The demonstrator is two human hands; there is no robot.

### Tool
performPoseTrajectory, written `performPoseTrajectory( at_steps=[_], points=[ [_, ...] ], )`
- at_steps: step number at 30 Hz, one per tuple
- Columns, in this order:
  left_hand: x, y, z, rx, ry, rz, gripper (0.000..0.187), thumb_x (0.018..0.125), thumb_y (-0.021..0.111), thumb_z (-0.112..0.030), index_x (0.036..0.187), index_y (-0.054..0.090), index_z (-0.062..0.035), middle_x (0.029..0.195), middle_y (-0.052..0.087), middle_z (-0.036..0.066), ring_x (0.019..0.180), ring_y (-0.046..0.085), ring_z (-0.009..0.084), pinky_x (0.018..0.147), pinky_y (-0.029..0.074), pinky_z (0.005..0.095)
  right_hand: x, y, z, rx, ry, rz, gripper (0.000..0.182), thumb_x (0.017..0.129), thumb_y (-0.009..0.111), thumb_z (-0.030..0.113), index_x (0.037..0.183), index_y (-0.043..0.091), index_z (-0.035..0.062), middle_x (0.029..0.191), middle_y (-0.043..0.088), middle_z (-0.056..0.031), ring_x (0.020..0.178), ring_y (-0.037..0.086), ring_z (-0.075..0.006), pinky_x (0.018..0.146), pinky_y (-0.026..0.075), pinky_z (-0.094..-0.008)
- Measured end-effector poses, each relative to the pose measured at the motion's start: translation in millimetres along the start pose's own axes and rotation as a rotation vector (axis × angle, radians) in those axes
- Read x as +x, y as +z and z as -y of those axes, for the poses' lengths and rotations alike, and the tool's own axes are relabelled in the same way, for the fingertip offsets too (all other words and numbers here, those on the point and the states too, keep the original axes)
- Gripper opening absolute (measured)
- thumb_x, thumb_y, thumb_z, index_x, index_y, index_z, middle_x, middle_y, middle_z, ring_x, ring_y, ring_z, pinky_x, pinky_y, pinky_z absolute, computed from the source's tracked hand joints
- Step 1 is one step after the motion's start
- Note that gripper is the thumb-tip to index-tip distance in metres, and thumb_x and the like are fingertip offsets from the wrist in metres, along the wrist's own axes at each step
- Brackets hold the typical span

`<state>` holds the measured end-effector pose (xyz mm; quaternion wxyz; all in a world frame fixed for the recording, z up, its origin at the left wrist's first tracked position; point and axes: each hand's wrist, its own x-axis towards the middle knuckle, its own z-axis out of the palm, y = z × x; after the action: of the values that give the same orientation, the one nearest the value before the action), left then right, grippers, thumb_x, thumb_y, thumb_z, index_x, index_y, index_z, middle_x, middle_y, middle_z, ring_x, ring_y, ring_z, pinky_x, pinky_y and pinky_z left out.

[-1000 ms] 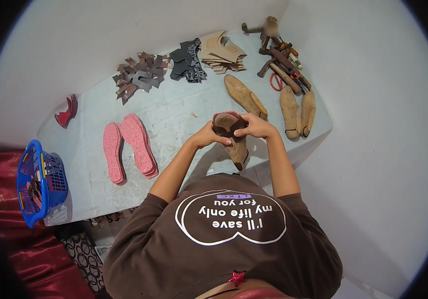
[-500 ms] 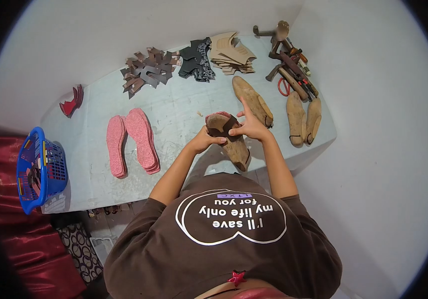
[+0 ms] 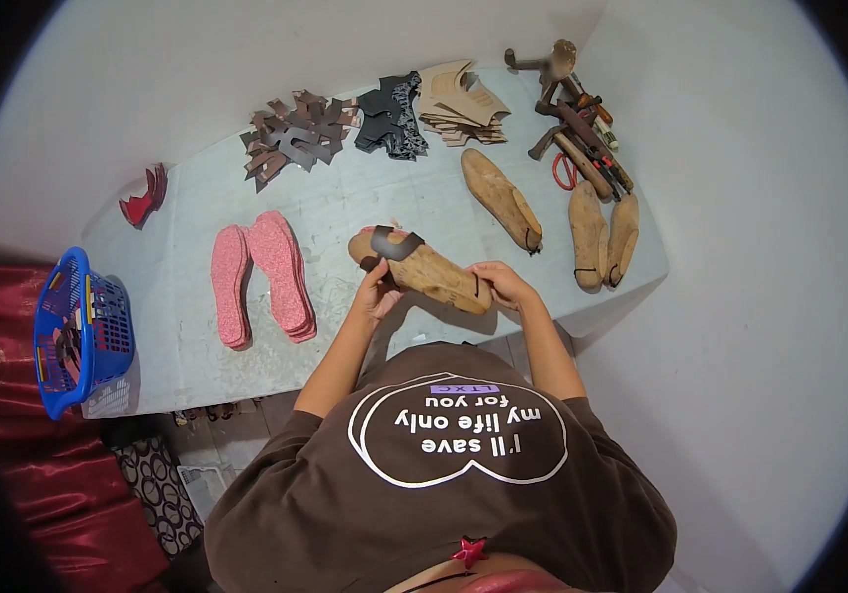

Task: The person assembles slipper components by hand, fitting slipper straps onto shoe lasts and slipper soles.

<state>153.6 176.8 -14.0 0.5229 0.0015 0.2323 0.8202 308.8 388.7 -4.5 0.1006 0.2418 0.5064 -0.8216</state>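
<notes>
A wooden shoe last lies across between my hands, its toe to the left and its heel to the right. A dark brown strap piece rests over its front part, with a little pink showing at the toe edge. My left hand grips the front part from below, thumb on the strap. At the heel end, beside a thin dark loop, my right hand holds the last with bent fingers. Another wooden last lies on the table just beyond.
Pink insoles lie left on the table. Brown pieces, black pieces and beige pieces line the back. Tools and two lasts are right; red pieces and a blue basket left.
The held last has turned from nearly upright to lying across, its toe now further left. My right hand has moved from the strap to the heel end; my left hand has shifted left.
</notes>
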Motion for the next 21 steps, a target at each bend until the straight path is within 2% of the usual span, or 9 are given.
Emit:
performPoseTrajectory(
  at_steps=[2,7,9,10,16,18,19,20,21],
  points=[
    [0,0,1,-0.045,0.043,-0.057,0.053,0.079,0.062,-0.029,0.123,0.042,-0.0086,0.125,0.046,0.01,0.119,0.04,0.0277,0.099,0.031,0.0467,1,1,-2,0.141,-0.039,0.045,0.028,0.091,0.04,0.019,0.105,0.055,-0.0003,0.097,0.061,-0.008,0.091,0.058,-0.0155,0.075,0.048,-0.0302],
    [4,26,-7,-0.331,0.136,0.04,0.057,0.079,0.061,-0.032,0.126,0.038,-0.0092,0.129,0.041,0.01,0.122,0.036,0.0273,0.102,0.028,0.0455,-9,41,33,0.442,-0.066,0.05,0.029,0.089,0.043,0.022,0.111,0.05,0.0047,0.106,0.056,-0.008,0.097,0.055,-0.0202,0.075,0.048,-0.0382],
    [0,37,-13,-0.39,0.143,0.072,0.059,0.079,0.061,-0.032,0.128,0.036,-0.0099,0.131,0.039,0.01,0.123,0.034,0.0274,0.103,0.027,0.0463,0,45,39,0.55,-0.177,0.354,0.031,0.089,0.043,0.025,0.114,0.048,0.0074,0.11,0.054,-0.0077,0.094,0.053,-0.0214,0.073,0.046,-0.0396],
    [-1,40,-16,-0.39,0.151,0.072,0.059,0.079,0.061,-0.032,0.128,0.036,-0.0099,0.131,0.039,0.01,0.123,0.034,0.0274,0.103,0.027,0.0463,-2,49,45,0.546,-0.174,0.361,0.031,0.089,0.043,0.025,0.114,0.048,0.0074,0.11,0.054,-0.0077,0.094,0.053,-0.0214,0.073,0.046,-0.0396],
    [-13,39,-41,-0.383,0.298,0.028,0.055,0.079,0.063,-0.026,0.125,0.037,-0.01,0.126,0.043,0.009,0.118,0.04,0.0282,0.099,0.034,0.0483,-13,41,69,0.433,-0.292,0.136,0.025,0.087,0.044,0.025,0.1,0.052,0.0051,0.091,0.057,-0.0069,0.077,0.053,-0.0175,0.069,0.044,-0.0312],
    [-17,33,-49,-0.292,0.371,-0.1,0.051,0.08,0.062,-0.022,0.123,0.039,-0.0094,0.125,0.044,0.01,0.118,0.04,0.0285,0.099,0.033,0.0494,-6,22,63,0.171,-0.323,0.158,0.019,0.087,0.045,0.025,0.088,0.051,0.007,0.076,0.049,-0.0025,0.068,0.049,-0.0157,0.071,0.043,-0.0309],
    [-19,31,-52,-0.279,0.382,-0.135,0.044,0.082,0.06,-0.021,0.12,0.042,-0.008,0.122,0.047,0.01,0.115,0.043,0.0283,0.098,0.033,0.0488,-4,21,62,-0.046,-0.22,-0.016,0.018,0.084,0.051,0.023,0.083,0.047,0.0059,0.074,0.041,-0.0012,0.067,0.045,-0.0155,0.071,0.042,-0.0284],
    [-21,27,-54,-0.278,0.381,-0.136,0.044,0.082,0.06,-0.021,0.12,0.042,-0.008,0.122,0.047,0.01,0.115,0.043,0.0283,0.098,0.033,0.0488,1,24,56,-0.045,-0.22,-0.016,0.018,0.084,0.051,0.023,0.083,0.047,0.0059,0.074,0.041,-0.0012,0.067,0.045,-0.0155,0.071,0.042,-0.0284],
    [-21,21,-53,-0.252,0.363,-0.188,0.043,0.082,0.06,-0.02,0.119,0.044,-0.0072,0.119,0.049,0.01,0.114,0.044,0.0282,0.097,0.034,0.0483,10,26,46,-0.337,-0.373,-0.184,0.021,0.082,0.055,0.023,0.085,0.047,0.0041,0.077,0.043,-0.0025,0.07,0.046,-0.0166,0.072,0.042,-0.0291]
  ],
)
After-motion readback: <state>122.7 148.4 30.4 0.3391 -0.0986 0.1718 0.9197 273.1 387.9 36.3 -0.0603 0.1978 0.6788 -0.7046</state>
